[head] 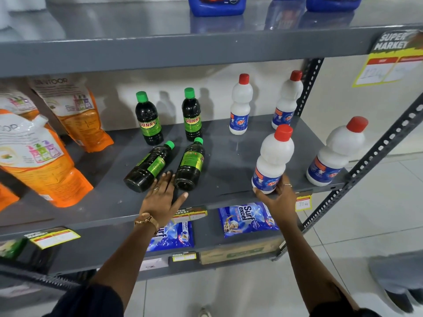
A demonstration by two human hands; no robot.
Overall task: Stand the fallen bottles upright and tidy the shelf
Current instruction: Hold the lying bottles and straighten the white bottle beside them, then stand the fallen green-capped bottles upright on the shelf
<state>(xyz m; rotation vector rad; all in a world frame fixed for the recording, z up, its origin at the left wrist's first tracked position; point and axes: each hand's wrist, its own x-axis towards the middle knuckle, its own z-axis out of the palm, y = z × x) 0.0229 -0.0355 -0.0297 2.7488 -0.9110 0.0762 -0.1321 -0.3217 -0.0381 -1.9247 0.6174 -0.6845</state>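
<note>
Two dark bottles with green caps lie on their sides on the grey middle shelf [229, 161]: the left fallen bottle [148, 167] and the right fallen bottle [190, 165]. Behind them two matching bottles stand upright [148, 118] [191, 114]. My left hand [162, 197] is open, fingers spread, its tips between the bases of the two fallen bottles. My right hand [278, 197] grips the base of a white red-capped bottle [273, 160], which stands slightly tilted near the shelf's front edge. Three more white bottles stand upright [240, 106] [288, 101] [336, 152].
Orange refill pouches [43, 161] [75, 110] fill the left of the shelf. Blue jugs [217, 5] stand on the shelf above. Blue detergent packets [246, 218] [174, 234] lie on the shelf below. A perforated metal upright [375, 156] bounds the right side; tiled floor lies beyond.
</note>
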